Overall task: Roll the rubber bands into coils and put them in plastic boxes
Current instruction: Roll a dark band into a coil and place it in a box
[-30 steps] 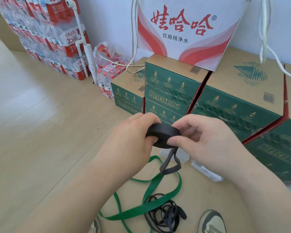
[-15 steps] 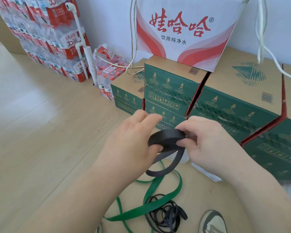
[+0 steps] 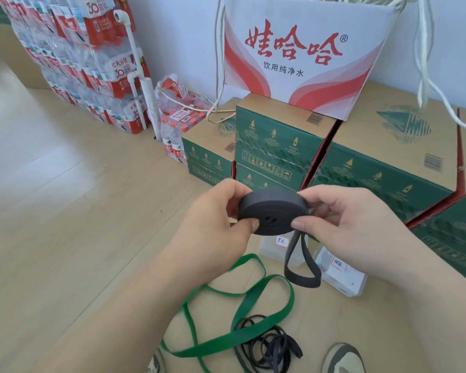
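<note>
Both hands hold a black rubber band coil (image 3: 273, 211) in front of me, above the floor. My left hand (image 3: 213, 227) pinches its left side and my right hand (image 3: 342, 224) its right side. A short loose loop of the same band (image 3: 303, 267) hangs below the coil. Two clear plastic boxes with small labels sit on the floor under my hands: one (image 3: 277, 249) partly hidden behind the coil, the other (image 3: 342, 275) to its right. A green band (image 3: 242, 313) lies uncoiled on the floor, with a thin black band (image 3: 267, 345) tangled over it.
Green cardboard cartons (image 3: 275, 146) stand stacked just beyond the boxes, with a white and red carton (image 3: 301, 55) on top. Shrink-wrapped bottle packs (image 3: 92, 63) fill the back left. White cords (image 3: 425, 63) hang at right. A shoe (image 3: 342, 358) shows at the bottom edge.
The hanging loop of black band has grown shorter as more of it went onto the coil. The hands lifted slightly, uncovering the two plastic boxes beneath.
</note>
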A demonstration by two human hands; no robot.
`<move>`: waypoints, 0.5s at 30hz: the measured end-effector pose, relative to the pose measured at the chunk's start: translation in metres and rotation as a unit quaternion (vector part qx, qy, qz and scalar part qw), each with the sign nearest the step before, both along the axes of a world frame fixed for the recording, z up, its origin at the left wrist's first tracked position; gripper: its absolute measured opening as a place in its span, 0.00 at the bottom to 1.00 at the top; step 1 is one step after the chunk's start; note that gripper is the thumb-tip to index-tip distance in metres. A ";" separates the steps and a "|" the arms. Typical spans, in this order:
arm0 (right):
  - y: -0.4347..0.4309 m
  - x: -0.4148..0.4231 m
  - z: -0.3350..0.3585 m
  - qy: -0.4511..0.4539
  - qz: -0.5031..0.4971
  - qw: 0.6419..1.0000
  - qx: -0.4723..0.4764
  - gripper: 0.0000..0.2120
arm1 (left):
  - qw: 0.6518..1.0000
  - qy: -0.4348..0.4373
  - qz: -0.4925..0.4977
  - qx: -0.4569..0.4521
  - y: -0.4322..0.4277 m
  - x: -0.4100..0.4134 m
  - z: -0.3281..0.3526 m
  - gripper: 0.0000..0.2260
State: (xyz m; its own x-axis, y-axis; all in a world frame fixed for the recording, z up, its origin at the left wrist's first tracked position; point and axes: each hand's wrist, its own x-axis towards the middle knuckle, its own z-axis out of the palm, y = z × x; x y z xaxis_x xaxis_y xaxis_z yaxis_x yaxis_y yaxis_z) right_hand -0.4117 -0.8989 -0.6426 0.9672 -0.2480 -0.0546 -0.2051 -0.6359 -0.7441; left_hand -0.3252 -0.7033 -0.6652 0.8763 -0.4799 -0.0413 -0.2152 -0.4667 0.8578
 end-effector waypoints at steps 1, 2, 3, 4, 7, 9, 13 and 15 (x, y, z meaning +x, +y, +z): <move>0.000 0.000 -0.001 -0.005 0.000 1.000 -0.008 0.07 | 1.000 -0.002 -0.005 0.004 0.000 -0.001 0.001 0.11; 0.001 0.000 -0.001 -0.008 0.002 1.000 -0.023 0.07 | 0.999 -0.020 -0.016 0.025 0.000 -0.001 0.000 0.11; 0.003 -0.001 -0.003 -0.007 0.006 0.999 -0.041 0.06 | 0.995 -0.055 -0.032 0.071 0.001 -0.001 0.001 0.11; 0.005 -0.001 -0.005 -0.003 0.016 0.998 -0.067 0.06 | 0.985 -0.098 -0.048 0.130 0.002 -0.002 0.002 0.12; 0.012 -0.001 -0.014 0.010 0.053 0.985 -0.162 0.05 | 0.952 -0.197 -0.086 0.218 0.004 -0.005 0.002 0.18; 0.016 -0.001 -0.017 0.010 0.065 0.979 -0.191 0.06 | 0.945 -0.224 -0.119 0.206 0.003 -0.007 0.003 0.14; 0.018 0.001 -0.012 -0.003 0.047 0.987 -0.155 0.08 | 0.960 -0.194 -0.099 0.178 0.002 -0.004 0.000 0.09; 0.015 0.002 -0.009 0.027 0.016 0.994 -0.107 0.09 | 0.977 -0.150 -0.059 0.143 0.005 0.000 0.001 0.09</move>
State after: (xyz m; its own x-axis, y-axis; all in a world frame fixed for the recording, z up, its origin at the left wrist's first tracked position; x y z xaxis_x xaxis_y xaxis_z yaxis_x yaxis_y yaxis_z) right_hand -0.4099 -0.8840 -0.6514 0.9719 -0.2289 -0.0553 -0.2178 -0.7849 -0.5801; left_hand -0.3251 -0.6987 -0.6645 0.8086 -0.5851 0.0615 -0.5035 -0.6341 0.5869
